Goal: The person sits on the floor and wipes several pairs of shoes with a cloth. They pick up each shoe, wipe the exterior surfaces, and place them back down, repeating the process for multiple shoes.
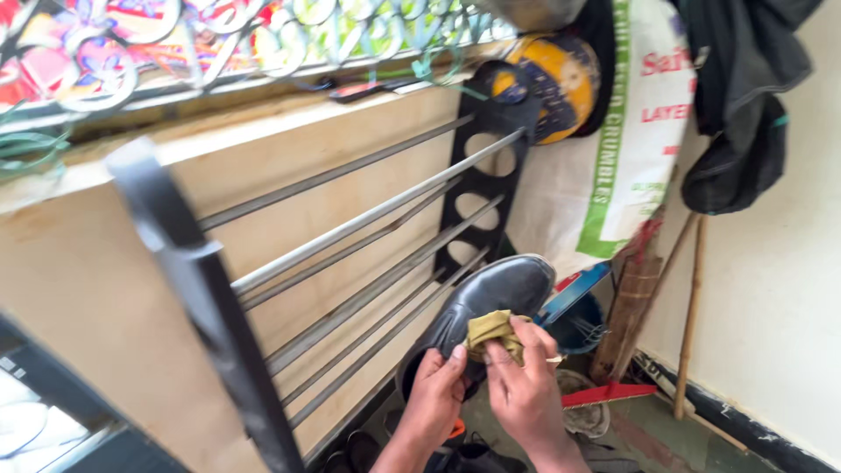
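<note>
Your right hand (526, 385) fingers pinch a wadded olive cloth (492, 331) pressed onto the black shoe (491, 298). Your left hand (435, 385) clamps the shoe's side near the opening, toe pointing up-right. Metal shoe rack (350, 254) rails just left, blue dustpan (574, 298) and broom (632, 298) close right; little free room.

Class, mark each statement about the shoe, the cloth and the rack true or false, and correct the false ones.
1. The left hand holds a black shoe. True.
2. The right hand presses a white sponge on the shoe. False: it presses a yellowish cloth.
3. The metal rack is full of shoes. False: its bars are bare.
4. A printed sack leans by the wall. True.
</note>
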